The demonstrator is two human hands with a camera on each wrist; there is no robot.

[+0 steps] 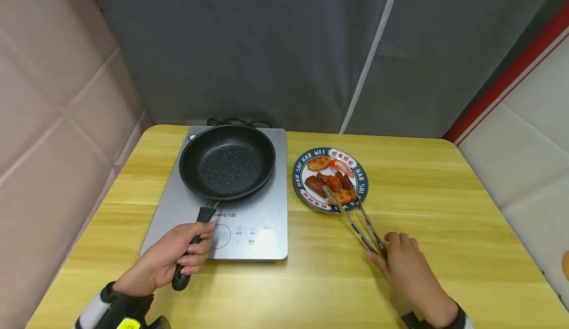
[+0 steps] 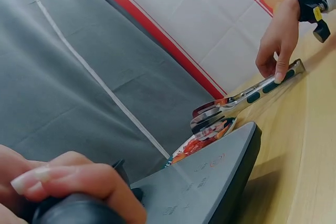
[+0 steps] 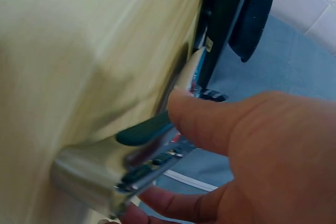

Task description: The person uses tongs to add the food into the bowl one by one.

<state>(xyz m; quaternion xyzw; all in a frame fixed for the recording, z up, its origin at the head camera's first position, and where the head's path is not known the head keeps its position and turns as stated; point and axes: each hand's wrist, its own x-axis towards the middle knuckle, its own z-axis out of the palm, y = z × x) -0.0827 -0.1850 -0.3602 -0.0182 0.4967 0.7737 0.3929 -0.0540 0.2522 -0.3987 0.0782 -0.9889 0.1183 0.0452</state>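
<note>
Head view, left hand [image 1: 188, 250]: fingers curled round the black handle [image 1: 206, 214] of a round, dark speckled frying pan [image 1: 227, 162]; grip clamped.
Pan: on a flat, silver rectangular induction cooker [image 1: 273, 215], toward its rear; handle angled to the front and slightly left.
Right hand [image 1: 406, 269]: thumb and fingers on opposite sides of silver metal tongs [image 1: 355, 228] with dark inlays; tongs pinched between them. Left wrist view shows the thumb on an inlay.
Tongs: arms apart, tips over a round white plate with a dark teal, lettered rim [image 1: 362, 183]. Tip contact with food: cannot tell.
Plate: right of the cooker, just beside it, on a yellow wood-grain table [image 1: 444, 205].
Food: golden-brown patty [image 1: 319, 163] at rear left, red-orange piece [image 1: 342, 168] at rear right, glazed brown pieces [image 1: 315, 185] mid-plate.
Cable: black coil [image 1: 237, 121] behind the cooker.
Backdrop: dark grey curtain [image 1: 249, 47].
</note>
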